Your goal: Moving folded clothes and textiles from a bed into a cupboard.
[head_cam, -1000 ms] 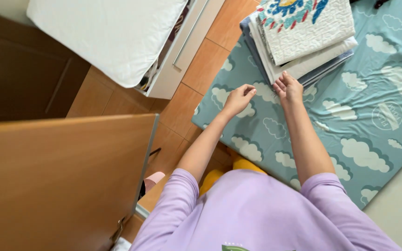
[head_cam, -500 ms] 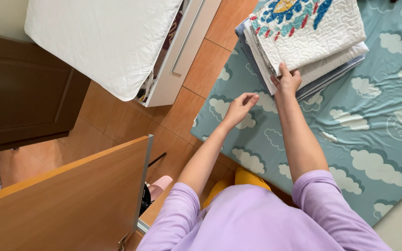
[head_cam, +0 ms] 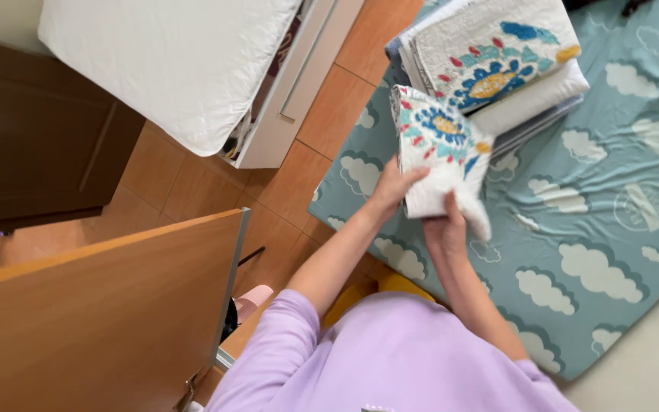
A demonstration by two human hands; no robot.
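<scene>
A small folded white quilted cloth (head_cam: 440,156) with a blue, red and yellow flower pattern is lifted above the teal cloud-print mat (head_cam: 619,229). My left hand (head_cam: 392,188) grips its left edge. My right hand (head_cam: 445,229) holds its lower edge from beneath. Just beyond it lies a stack of folded bedding (head_cam: 497,69), topped by a larger quilt with the same flower pattern. My arms wear lilac sleeves.
A white mattress (head_cam: 177,61) rests on a white bed frame with a drawer (head_cam: 299,99) at the upper left. A dark brown door (head_cam: 40,145) stands left. A light wooden door panel (head_cam: 93,320) fills the lower left. The floor is orange tile (head_cam: 284,191).
Both hands were flat at the near edge of the folded stack. They have since taken hold of the small flowered cloth and raised it toward me, off the stack.
</scene>
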